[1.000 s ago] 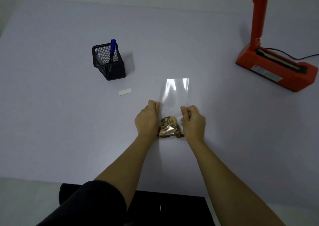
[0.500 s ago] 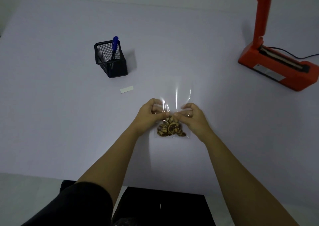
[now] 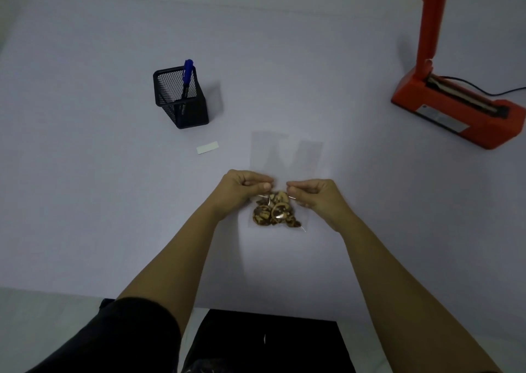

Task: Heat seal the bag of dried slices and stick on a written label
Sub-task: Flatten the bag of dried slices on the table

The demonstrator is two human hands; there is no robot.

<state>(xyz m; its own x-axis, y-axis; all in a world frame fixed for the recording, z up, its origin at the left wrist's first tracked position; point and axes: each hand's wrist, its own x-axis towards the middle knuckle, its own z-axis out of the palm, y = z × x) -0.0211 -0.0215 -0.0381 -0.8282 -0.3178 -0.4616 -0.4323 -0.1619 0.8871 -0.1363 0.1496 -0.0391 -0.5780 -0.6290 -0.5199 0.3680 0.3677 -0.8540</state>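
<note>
Clear bag point(image 3: 286, 159) ×1, pinched by left hand point(image 3: 244, 187) and right hand point(image 3: 313, 194) | pen point(image 3: 187, 73) ×1 | label point(image 3: 207, 147) ×1 | sealer point(image 3: 455, 113) ×1

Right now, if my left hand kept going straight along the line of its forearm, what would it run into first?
The left hand would first meet the empty top of the clear bag it pinches; beyond that only table shows, though depth is unclear.

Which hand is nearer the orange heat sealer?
Right. The right hand pinches the clear bag on the side toward the heat sealer; the left hand pinches its other side, farther off.
</note>
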